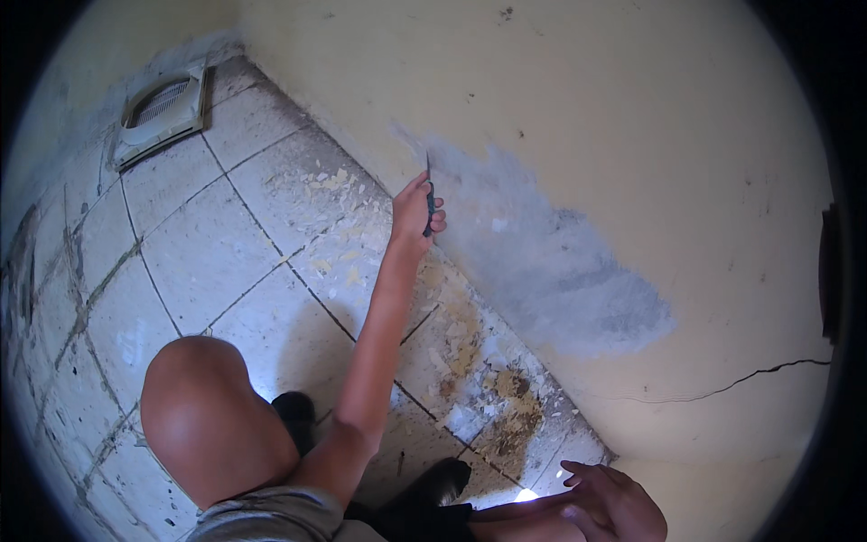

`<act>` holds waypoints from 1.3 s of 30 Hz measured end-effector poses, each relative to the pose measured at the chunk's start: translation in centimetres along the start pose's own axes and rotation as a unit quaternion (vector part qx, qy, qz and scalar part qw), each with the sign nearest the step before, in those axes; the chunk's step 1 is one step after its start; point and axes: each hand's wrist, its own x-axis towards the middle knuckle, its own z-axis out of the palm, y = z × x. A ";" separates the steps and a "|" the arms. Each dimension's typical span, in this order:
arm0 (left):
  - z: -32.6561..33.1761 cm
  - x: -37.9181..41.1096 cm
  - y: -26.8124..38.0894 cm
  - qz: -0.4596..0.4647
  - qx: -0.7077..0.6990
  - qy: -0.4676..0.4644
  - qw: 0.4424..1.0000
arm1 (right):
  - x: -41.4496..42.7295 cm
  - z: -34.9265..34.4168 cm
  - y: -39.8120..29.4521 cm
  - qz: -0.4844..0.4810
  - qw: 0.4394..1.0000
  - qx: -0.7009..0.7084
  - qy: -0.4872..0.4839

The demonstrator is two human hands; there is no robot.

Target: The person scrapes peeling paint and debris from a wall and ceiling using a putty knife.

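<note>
My left hand [414, 211] grips a hand scraper or knife [430, 203] with a dark green handle. Its thin blade, seen nearly edge-on, points up the picture at the upper left end of a bare grey patch [542, 251] on the cream painted wall [650, 162]. Whether the blade touches the wall cannot be told. At the lower right, my right hand [603, 494] rests by my bent knee with nothing in it, its fingers partly spread.
Paint flakes [467, 332] and brownish debris [511, 413] litter the tiled floor [183, 237] along the wall's foot. A square plastic frame with a round grille [162, 112] leans at the upper left. My other knee [203, 413] and dark shoes [433, 484] are below. A crack [745, 379] crosses the wall.
</note>
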 end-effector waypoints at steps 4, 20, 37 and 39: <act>0.7 1.2 0.8 0.019 -0.016 0.033 0.999 | 0.8 -0.1 0.1 0.003 1.000 0.030 -0.007; -1.3 8.7 7.0 0.006 -0.174 0.144 0.974 | 2.2 1.5 -0.2 -0.025 0.995 0.099 0.016; -3.9 -1.9 -1.6 0.030 0.061 0.066 0.995 | -5.2 2.1 -2.6 -0.004 1.000 -0.018 0.010; -2.5 -2.0 0.1 0.032 0.042 0.062 0.997 | -4.9 2.3 -1.7 -0.013 0.998 -0.049 0.025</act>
